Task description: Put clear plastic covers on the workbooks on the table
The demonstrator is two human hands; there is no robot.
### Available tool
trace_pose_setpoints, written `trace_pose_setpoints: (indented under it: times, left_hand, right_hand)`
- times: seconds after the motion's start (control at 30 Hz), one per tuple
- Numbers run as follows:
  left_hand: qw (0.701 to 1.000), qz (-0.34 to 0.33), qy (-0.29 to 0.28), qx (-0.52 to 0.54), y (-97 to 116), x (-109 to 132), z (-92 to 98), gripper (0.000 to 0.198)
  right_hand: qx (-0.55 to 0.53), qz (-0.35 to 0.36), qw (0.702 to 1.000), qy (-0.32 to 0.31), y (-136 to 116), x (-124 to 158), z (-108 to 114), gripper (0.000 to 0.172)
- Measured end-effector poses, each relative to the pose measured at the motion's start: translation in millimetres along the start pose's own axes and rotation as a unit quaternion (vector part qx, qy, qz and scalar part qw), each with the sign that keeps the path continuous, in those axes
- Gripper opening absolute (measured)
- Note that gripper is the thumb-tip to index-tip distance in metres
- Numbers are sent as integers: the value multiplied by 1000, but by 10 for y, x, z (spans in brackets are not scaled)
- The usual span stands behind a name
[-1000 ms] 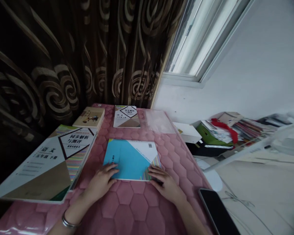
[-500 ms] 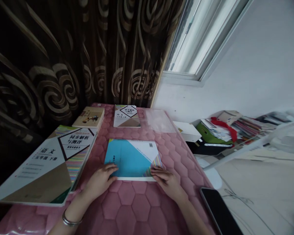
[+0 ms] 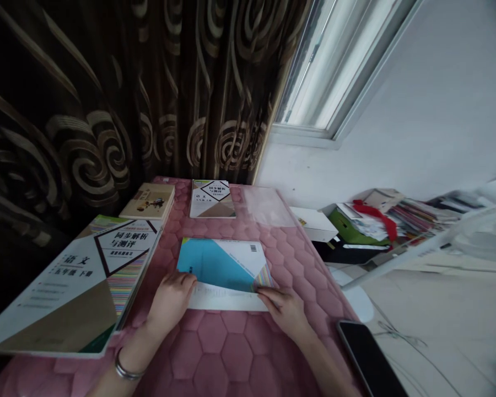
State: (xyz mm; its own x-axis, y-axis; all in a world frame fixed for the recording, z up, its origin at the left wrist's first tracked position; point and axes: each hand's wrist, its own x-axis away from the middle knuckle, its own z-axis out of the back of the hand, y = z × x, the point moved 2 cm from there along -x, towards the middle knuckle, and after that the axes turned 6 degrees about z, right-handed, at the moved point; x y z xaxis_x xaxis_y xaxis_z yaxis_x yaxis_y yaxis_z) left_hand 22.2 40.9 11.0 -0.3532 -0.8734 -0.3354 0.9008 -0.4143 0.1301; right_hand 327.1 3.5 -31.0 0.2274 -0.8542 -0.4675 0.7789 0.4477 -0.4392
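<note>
A booklet with a blue and white cover (image 3: 219, 259) lies in front of me on the pink quilted table cover (image 3: 223, 342). Its near edge is lifted, and a white printed page (image 3: 227, 299) shows beneath. My left hand (image 3: 172, 298) pinches the cover's near left corner; a metal bangle is on that wrist. At the near right corner, my right hand (image 3: 281, 309) has the cover between thumb and fingers. Left of my left hand lies a large workbook (image 3: 82, 281) with a white and brown cover, on top of other books.
Behind it sits a tan book (image 3: 149, 201). A smaller workbook (image 3: 212, 198) and a clear plastic sheet (image 3: 268, 207) lie at the far end. A phone (image 3: 370, 358) rests at the right edge. Beyond stand a white fan (image 3: 421, 253) and piled papers (image 3: 359, 223).
The booklet's near cover edge has come up and away from me, baring the page under it. Both hands have gone from lying on the cover to gripping its corners.
</note>
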Motion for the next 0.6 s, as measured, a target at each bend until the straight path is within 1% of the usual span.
trace_pose_setpoints:
  times: [0.07, 0.1, 0.13, 0.2, 0.23, 0.27, 0.33, 0.4, 0.47, 0.57, 0.6]
  left_hand:
    - [998, -12, 63, -10, 110, 73, 4, 26]
    - [997, -35, 72, -12, 188, 124, -23, 28]
    - [995, -76, 61, -8, 279, 176, -73, 30]
    - [986, -168, 7, 4, 465, 261, -216, 29]
    - [983, -184, -16, 2, 536, 276, -291, 30]
    - [983, -179, -34, -4, 588, 269, -358, 34]
    - [988, -138, -61, -19, 639, 197, -448, 48]
    - [990, -103, -87, -28, 646, 93, -472, 58]
    - [988, -100, -111, -34, 643, 6, -459, 55]
    - [982, -136, -124, -42, 654, -45, -477, 34]
    - [981, -147, -122, -44, 659, -47, -504, 31]
  right_hand:
    - [28, -25, 999, -10, 25, -61, 13, 27]
    - [33, -32, 999, -18, 29, -98, 27, 29]
    - [34, -36, 998, -24, 30, -138, 44, 30]
    - [39, -30, 998, -30, 19, -221, 90, 33]
    - [50, -21, 998, -28, 9, -264, 119, 34]
    - [68, -9, 997, -20, -7, -307, 151, 34]
    - [114, 29, 993, -1, -64, -398, 220, 33]
    - [153, 84, 985, 1, -166, -488, 275, 30]
    - [182, 149, 972, -22, -309, -565, 299, 24]
    - [223, 220, 948, -49, -538, -633, 284, 18]
    - [235, 235, 942, -51, -602, -644, 269, 18]
